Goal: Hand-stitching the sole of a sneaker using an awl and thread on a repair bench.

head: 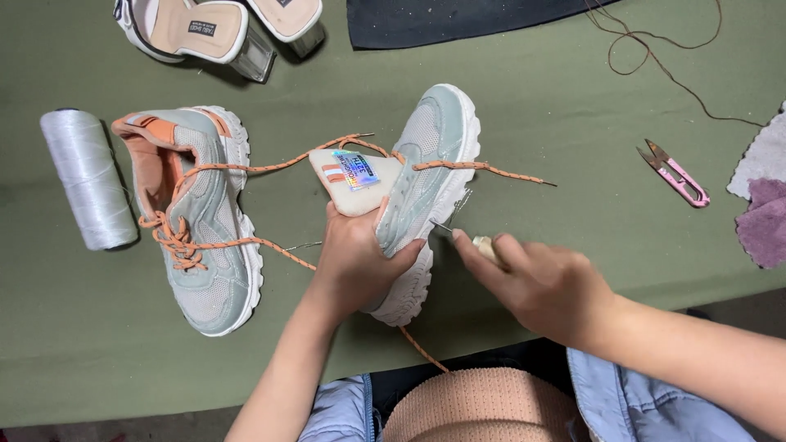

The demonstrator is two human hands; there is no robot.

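Observation:
My left hand (356, 255) grips a pale green sneaker (430, 164) around its heel and side, holding it on its edge on the green table (573, 221). The shoe's cream insole (348, 184) with a shiny sticker sticks out of the opening. Orange laces (483, 167) trail off it. My right hand (544, 282) is shut on a wooden-handled awl (485, 245), its metal tip touching the sneaker's side near the sole. The matching sneaker (201, 221) lies flat to the left, laced in orange.
A spool of white thread (88, 178) lies at the far left. Pink thread snips (675, 173) sit to the right, near purple and grey cloth scraps (765, 205). Clear-heeled sandals (221, 29), a dark sheet (442, 18) and loose brown thread (647, 57) lie along the far edge.

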